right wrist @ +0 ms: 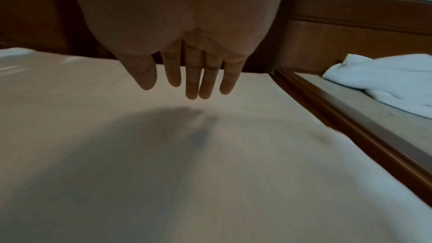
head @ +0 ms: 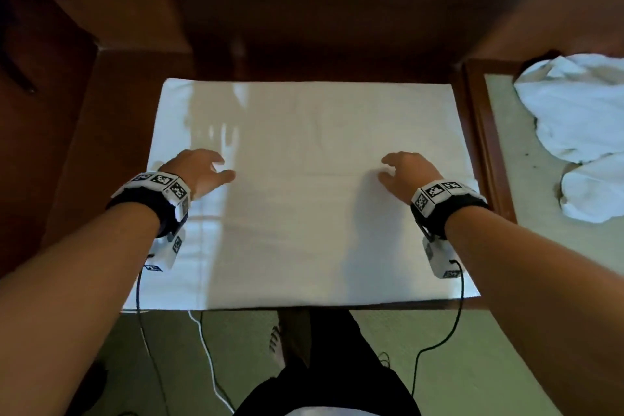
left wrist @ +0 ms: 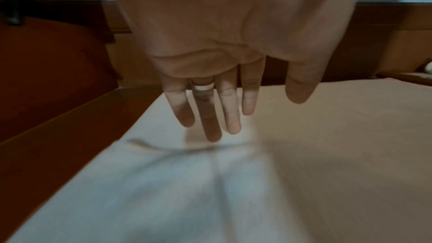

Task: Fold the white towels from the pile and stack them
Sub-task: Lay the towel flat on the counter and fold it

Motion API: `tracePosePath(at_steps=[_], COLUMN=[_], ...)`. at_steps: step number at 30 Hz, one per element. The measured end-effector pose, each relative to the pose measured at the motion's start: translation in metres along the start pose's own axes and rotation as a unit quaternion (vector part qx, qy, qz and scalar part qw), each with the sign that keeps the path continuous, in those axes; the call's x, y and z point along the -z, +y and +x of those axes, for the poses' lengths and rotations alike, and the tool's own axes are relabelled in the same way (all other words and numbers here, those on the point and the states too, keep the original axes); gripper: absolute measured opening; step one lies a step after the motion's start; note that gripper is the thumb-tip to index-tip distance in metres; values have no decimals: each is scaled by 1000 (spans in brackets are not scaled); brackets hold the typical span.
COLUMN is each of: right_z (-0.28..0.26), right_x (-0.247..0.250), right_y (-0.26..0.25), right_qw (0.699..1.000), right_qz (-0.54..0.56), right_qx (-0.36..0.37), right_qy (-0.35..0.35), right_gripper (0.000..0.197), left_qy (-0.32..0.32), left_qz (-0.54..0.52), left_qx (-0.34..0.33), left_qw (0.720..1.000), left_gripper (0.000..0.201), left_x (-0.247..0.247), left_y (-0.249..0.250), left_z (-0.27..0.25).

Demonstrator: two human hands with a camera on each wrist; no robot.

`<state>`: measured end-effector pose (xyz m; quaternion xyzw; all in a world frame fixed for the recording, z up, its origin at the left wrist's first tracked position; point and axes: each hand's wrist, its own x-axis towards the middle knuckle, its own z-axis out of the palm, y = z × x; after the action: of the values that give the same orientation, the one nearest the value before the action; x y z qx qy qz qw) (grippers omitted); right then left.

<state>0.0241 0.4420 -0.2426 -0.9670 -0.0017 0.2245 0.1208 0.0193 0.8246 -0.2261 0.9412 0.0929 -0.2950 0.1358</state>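
One large white cloth towel (head: 304, 192) lies spread flat on the dark wooden table (head: 111, 132) before you, not yet folded; a crumpled pile of white towels (head: 580, 132) waits to your right. Its long axis runs left to right. Your left hand (head: 199, 170) and right hand (head: 410, 172) hover just above it, fingers loosely spread, holding nothing.

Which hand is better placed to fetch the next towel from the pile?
Right. The right hand hovers open over the spread towel on the side nearest the pile, which lies on the surface to its right. The left hand is farther.
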Motion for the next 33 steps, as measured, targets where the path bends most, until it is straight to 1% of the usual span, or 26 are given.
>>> tracePosePath(at_steps=[5, 6, 8, 11, 13, 14, 16, 18, 19, 20, 21, 23, 24, 27, 30, 33], right_z=[83, 98, 126, 158, 169, 172, 171, 169, 168, 168, 168, 164, 159, 134, 95, 47], right_x=[36, 41, 47, 46, 40, 36, 29, 27, 29, 33, 40, 57, 66, 89, 96, 89], right_y=[13, 16, 23, 35, 45, 48, 53, 54, 54, 53, 52, 51, 51, 52, 49, 46], right_qw=[999, 999, 998, 998, 997, 997, 993, 986, 984, 983, 984, 986, 987, 989, 985, 978], right_qz=[1, -1, -10, -53, -72, -69, -66, -81, -85, -83, -76, -54, -37, -10, -51, -65], right_qx=[-2, -3, -4, -3, -1, 2, 16, 28, 30, 31, 30, 30, 28, 28, 46, 40], right_qy=[36, 45, 59, 40, 31, 44, 99, 144, 155, 159, 158, 156, 153, 147, 156, 193], right_gripper=[39, 40, 46, 62, 66, 65, 58, 45, 38, 33, 31, 30, 30, 31, 27, 19], left_qy=[61, 72, 80, 64, 63, 72, 122, 162, 172, 176, 177, 174, 177, 194, 229, 274], left_qz=[-7, 8, 53, 126, 169, 172, 167, 202, 219, 211, 182, 108, 89, 102, 164, 202], left_qx=[-6, -14, -35, -65, -75, -73, -71, -92, -105, -107, -107, -107, -104, -115, -167, -202], left_qw=[998, 997, 995, 988, 981, 980, 976, 962, 955, 956, 961, 973, 975, 969, 945, 918], left_gripper=[48, 50, 61, 74, 75, 73, 66, 50, 38, 29, 24, 23, 25, 28, 29, 25], left_x=[41, 44, 47, 43, 36, 32, 29, 30, 32, 35, 41, 54, 61, 84, 92, 85], left_y=[25, 28, 30, 29, 27, 28, 30, 34, 36, 38, 42, 47, 49, 47, 41, 29], left_z=[69, 85, 117, 154, 167, 170, 170, 166, 164, 163, 160, 153, 148, 122, 84, 39])
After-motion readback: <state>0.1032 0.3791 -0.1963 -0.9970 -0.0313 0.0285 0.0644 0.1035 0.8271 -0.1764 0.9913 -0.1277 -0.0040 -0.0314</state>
